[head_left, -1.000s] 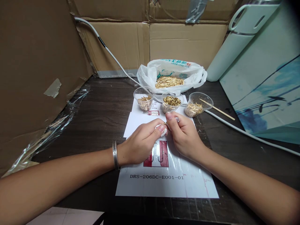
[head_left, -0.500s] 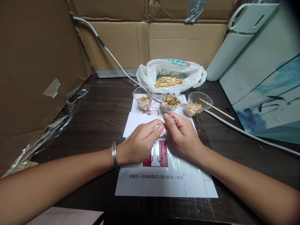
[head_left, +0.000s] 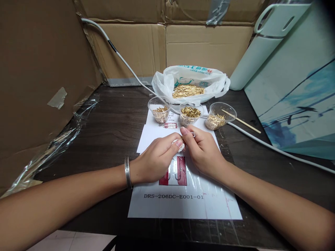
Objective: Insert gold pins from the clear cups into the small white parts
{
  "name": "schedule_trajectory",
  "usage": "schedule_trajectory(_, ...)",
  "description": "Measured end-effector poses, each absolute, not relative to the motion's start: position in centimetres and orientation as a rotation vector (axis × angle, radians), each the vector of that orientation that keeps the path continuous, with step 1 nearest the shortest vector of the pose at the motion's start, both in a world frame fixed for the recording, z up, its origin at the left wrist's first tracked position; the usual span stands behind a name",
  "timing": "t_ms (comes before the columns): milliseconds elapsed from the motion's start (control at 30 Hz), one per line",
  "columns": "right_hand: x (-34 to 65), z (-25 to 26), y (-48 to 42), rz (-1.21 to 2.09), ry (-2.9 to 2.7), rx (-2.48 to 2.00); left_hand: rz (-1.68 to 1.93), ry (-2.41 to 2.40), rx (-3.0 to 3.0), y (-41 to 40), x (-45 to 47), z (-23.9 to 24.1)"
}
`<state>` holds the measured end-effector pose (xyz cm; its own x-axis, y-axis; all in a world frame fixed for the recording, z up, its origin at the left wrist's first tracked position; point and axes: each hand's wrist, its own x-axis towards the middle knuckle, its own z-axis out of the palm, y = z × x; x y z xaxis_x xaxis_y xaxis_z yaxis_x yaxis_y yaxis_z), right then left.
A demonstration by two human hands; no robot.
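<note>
My left hand (head_left: 155, 158) is closed around a small white piece (head_left: 180, 147), whose edge shows between thumb and fingers; its kind is not clear. Against it, my right hand (head_left: 204, 150) is closed, thumb on top of the bent index finger, in a pinch. A sliver of a thin gold-coloured pin (head_left: 182, 137) shows where the fingertips meet, with most of it hidden. Both hands are over a printed white sheet (head_left: 167, 209). Beyond them stand clear plastic cups of small gold metal parts: a left cup (head_left: 159, 104), a middle cup (head_left: 190, 122) and a tilted right cup (head_left: 229, 116).
A white plastic bag (head_left: 162, 85) with many gold pins lies behind the cups. A wooden stick (head_left: 248, 124) leans out of the right cup. A white cable (head_left: 128, 64) runs across the table (head_left: 117, 111). Cardboard walls (head_left: 209, 48) and a pale bottle (head_left: 259, 52) border the space.
Both hands keep the same grip and place, with only a very slight shift at the fingertips. The whole view has shifted slightly; the cups and bag stay put.
</note>
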<state>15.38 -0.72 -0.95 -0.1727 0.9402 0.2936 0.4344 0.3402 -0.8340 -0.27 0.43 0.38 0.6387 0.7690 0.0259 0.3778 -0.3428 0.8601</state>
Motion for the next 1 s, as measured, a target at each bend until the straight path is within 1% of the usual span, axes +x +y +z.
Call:
schedule_trajectory(333, 15.54, -0.96, -0.87, 0.718, -1.774, -1.213, 0.550, 0.927, 1.986, 0.21, -0.12, 0.84)
schedule_trajectory(533, 15.69, -0.63, -1.08, 0.650, -1.707, -1.226, 0.464, 0.893, 1.907, -0.13, -0.07, 1.19)
schedule_trajectory(700, 15.81, -0.48, -1.11, 0.716, -1.663, -1.200, 0.480, 0.968, 2.023, -0.09, -0.03, 1.21)
schedule_trajectory(833, 15.86, -0.60, -1.03, 0.793, -1.645, -1.145, 0.524, 0.924, 2.067, 0.05, -0.03, 1.20)
schedule_trajectory(1000, 16.17, -0.67, -0.72, 0.891, -1.676, -1.092, 0.493, 0.884, 2.096, 0.11, -0.07, 1.10)
